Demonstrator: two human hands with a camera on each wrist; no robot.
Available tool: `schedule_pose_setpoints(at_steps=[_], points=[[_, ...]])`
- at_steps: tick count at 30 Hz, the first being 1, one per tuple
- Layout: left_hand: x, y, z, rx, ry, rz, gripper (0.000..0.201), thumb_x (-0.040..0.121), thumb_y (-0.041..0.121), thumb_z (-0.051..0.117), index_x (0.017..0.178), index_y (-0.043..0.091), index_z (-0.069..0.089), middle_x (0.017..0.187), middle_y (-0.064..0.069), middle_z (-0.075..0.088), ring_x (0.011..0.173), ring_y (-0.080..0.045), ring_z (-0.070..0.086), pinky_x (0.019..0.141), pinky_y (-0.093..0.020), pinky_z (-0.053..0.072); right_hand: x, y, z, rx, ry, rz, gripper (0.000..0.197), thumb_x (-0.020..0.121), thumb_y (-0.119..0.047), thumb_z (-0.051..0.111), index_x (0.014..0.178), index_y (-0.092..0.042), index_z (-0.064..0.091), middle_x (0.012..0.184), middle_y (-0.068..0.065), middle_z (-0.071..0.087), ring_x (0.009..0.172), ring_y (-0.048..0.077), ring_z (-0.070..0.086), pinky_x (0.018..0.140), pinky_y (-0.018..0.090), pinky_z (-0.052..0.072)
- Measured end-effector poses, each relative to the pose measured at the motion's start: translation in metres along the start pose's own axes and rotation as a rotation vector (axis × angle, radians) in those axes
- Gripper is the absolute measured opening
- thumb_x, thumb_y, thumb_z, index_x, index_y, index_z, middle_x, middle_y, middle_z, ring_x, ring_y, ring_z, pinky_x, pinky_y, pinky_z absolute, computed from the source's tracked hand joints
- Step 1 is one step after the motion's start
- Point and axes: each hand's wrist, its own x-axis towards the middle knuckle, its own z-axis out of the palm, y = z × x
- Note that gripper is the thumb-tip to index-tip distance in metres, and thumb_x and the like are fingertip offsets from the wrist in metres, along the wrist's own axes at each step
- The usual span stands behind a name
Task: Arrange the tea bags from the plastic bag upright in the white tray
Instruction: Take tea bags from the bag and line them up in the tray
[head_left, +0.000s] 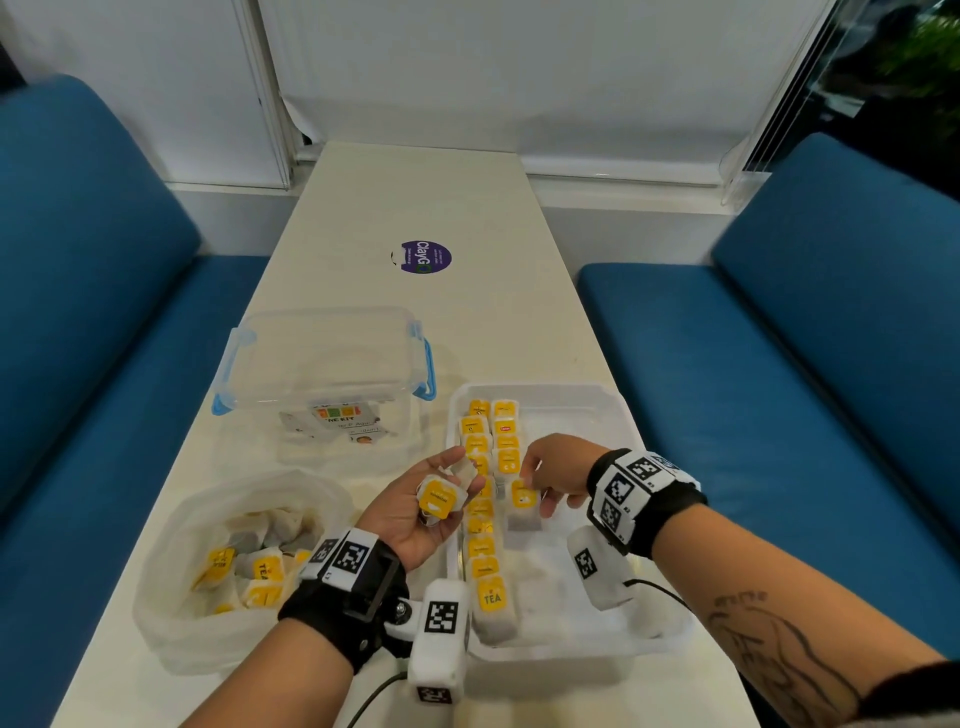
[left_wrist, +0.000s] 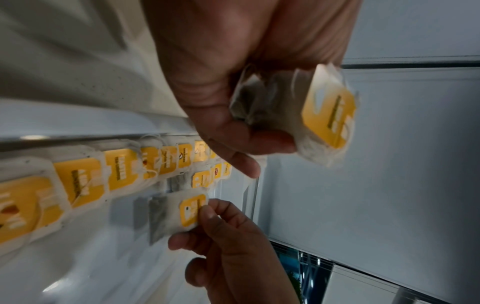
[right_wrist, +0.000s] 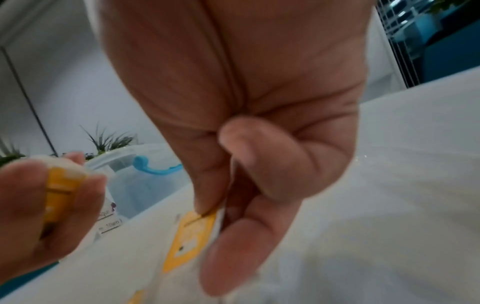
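An office break area or café booth: a long white tabletop (head_left: 457, 208) runs between two blue upholstered benches (head_left: 98, 291) at frame left and right, white roller blinds (head_left: 519, 78) cover the windows behind, and a round purple sticker (head_left: 426, 257) sits mid-table

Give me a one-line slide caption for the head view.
Right hand stands a tea bag in the white tray while left hand holds spare tea bags.

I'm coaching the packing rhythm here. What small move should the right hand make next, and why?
Probably lower the tea bag pinched by the right hand into the white tray, standing it at the near end of the short second row. That row stops there, and the left hand holds more bags ready.
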Motion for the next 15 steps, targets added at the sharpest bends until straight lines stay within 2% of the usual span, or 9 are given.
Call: schedule_pose_setpoints(at_steps=[5, 8, 12, 15], points=[[0.000, -0.003, -0.003, -0.001, -0.012, -0.007, 0.026, 0.092, 0.000, 0.041, 0.092, 0.009, 0.066, 0.080, -0.013, 0.072, 0.062, -0.024, 0.070, 0.038, -0.017, 0.048, 0.019, -0.003, 0.004, -0.040, 0.045, 0.015, 0.018, 0.095, -0.011, 0.046, 0.079, -0.016, 0.050, 0.072, 0.004, 0.060, 0.058, 0.009, 0.054, 0.047, 0.016, 0.039], [0.002, -0.003, -0.007, -0.004, -0.018, -0.011, 0.027, 0.092, -0.001, 0.040, 0.093, 0.009, 0.065, 0.082, -0.013, 0.072, 0.064, -0.024, 0.071, 0.038, -0.017, 0.048, 0.030, -0.002, 0.003, -0.038, 0.135, -0.014, 0.023, 0.091, -0.010, 0.052, 0.070, -0.018, 0.051, 0.070, -0.001, 0.060, 0.055, 0.008, 0.056, 0.041, 0.015, 0.042], [0.004, -0.005, -0.010, 0.018, -0.006, -0.015, 0.028, 0.091, -0.001, 0.040, 0.092, 0.011, 0.065, 0.081, -0.012, 0.072, 0.065, -0.022, 0.070, 0.039, -0.017, 0.047, 0.040, -0.001, 0.006, -0.030, 0.162, -0.023, 0.025, 0.090, -0.010, 0.054, 0.067, -0.018, 0.050, 0.068, 0.001, 0.059, 0.056, 0.012, 0.058, 0.050, 0.021, 0.046], [0.003, -0.005, -0.010, 0.028, 0.005, -0.019, 0.027, 0.091, 0.000, 0.042, 0.091, 0.011, 0.066, 0.083, -0.012, 0.071, 0.064, -0.022, 0.069, 0.038, -0.017, 0.047, 0.044, -0.001, 0.010, -0.032, 0.186, -0.016, 0.026, 0.089, -0.014, 0.057, 0.065, -0.017, 0.048, 0.070, 0.003, 0.058, 0.059, 0.016, 0.057, 0.050, 0.021, 0.044]])
